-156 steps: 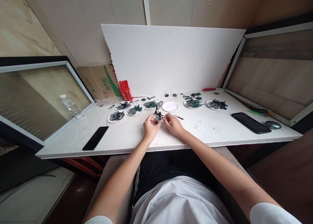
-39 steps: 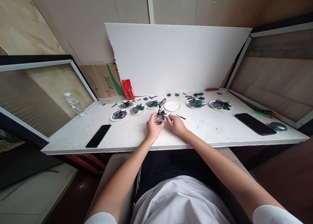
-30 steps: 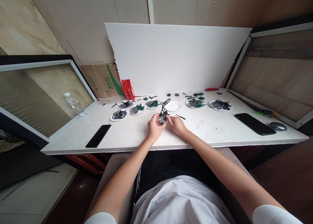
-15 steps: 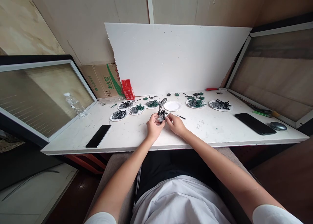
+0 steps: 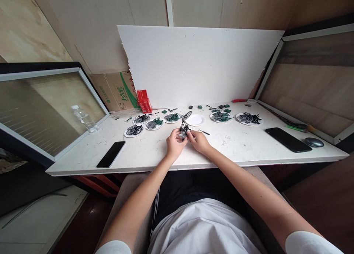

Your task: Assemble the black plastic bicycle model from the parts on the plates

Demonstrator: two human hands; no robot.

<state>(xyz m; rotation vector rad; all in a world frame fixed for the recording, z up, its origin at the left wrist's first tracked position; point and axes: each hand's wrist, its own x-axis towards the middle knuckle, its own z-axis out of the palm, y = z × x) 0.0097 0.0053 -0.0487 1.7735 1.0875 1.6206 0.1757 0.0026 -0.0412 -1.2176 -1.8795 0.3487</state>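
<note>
Between both hands, above the front middle of the white table (image 5: 149, 154), is a small black model bike (image 5: 183, 127). A spoked wheel (image 5: 188, 115) sticks out at its far end. My left hand (image 5: 174, 143) grips the model's near part from the left, fingers closed around it. From the right, my right hand (image 5: 199, 141) pinches the same near part; fingertips and model overlap, so the exact contact is hidden. Just beyond the right hand lies a thin black stick-like tool (image 5: 204, 132). An upturned white paper plate (image 5: 195, 120) stands behind the model.
Plates of black parts (image 5: 134, 130) and green parts (image 5: 155, 124) stand at left; others with green parts (image 5: 221, 116) and black parts (image 5: 249, 118) at right. Phones lie left (image 5: 111, 154) and right (image 5: 287, 139). A bottle (image 5: 84, 118) and red box (image 5: 144, 101) stand at left.
The far end of the model bike, with its wheel, has swung slightly to the right. My right fingers have shifted a little on the near part; both hands still hold it.
</note>
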